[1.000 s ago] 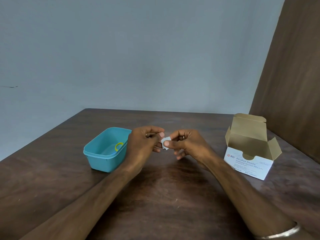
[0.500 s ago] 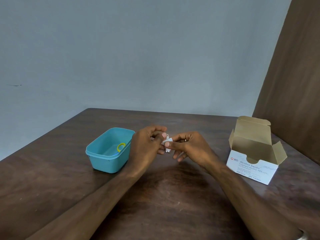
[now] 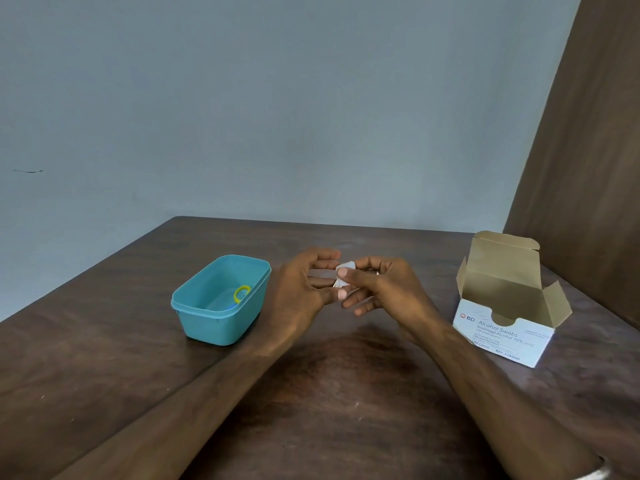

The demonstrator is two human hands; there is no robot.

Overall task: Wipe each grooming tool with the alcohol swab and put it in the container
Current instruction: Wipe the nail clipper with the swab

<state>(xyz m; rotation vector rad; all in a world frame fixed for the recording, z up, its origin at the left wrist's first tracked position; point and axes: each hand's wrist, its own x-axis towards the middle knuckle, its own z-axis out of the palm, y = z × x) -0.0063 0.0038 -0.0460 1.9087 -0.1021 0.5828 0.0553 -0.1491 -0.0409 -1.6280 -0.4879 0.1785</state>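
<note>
My right hand pinches a white alcohol swab between thumb and forefinger over the middle of the table. My left hand faces it. Its fingertips meet the swab and hold a small grooming tool, of which only a pale tip shows. The thumb is lifted above the fingers. Left of my hands stands the teal plastic container, uncovered. Inside it lie a yellow ring-shaped handle and a bit of something blue.
An opened cardboard box of alcohol swabs stands at the right, flaps up. A brown wooden panel rises behind it. The dark wooden table meets a grey wall at the back.
The swab has turned and moved up over the tool, hiding most of it. My left fingers have spread a little. The camera view shifted slightly.
</note>
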